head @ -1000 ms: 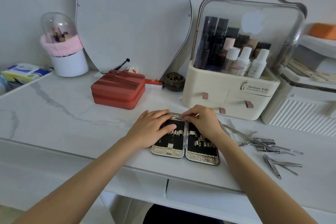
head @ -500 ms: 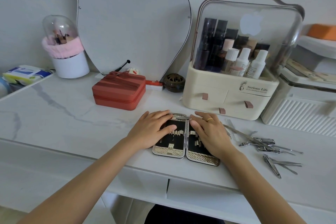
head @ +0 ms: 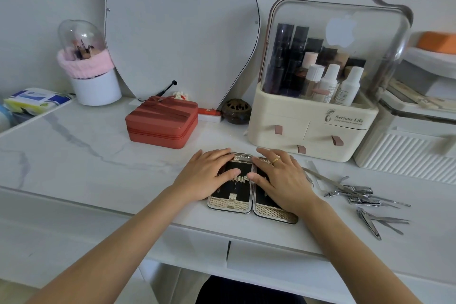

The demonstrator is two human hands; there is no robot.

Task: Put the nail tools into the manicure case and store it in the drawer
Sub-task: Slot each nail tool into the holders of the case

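The manicure case (head: 232, 202) lies spread open on the white marble table (head: 98, 155), two halves with black lining and silver woven edges. My left hand (head: 206, 175) rests flat on the left half, fingers straight. My right hand (head: 281, 177), with a gold ring, lies flat on the right half. Several steel nail tools (head: 355, 192) lie loose on the table to the right of the case, with a clipper and files (head: 375, 222) nearer the front. Drawer fronts (head: 269, 256) run under the table edge, shut.
A red zip box (head: 161, 123) sits behind the case. A cream cosmetics organiser (head: 313, 116) with bottles stands at the back right, a white ribbed box (head: 407, 150) beside it. A brush holder (head: 88, 69), a mirror (head: 172, 27) and a small dark jar (head: 236, 111) line the back.
My right hand went from curled at the case's top edge to lying flat over the right half. The left hand stayed in place.
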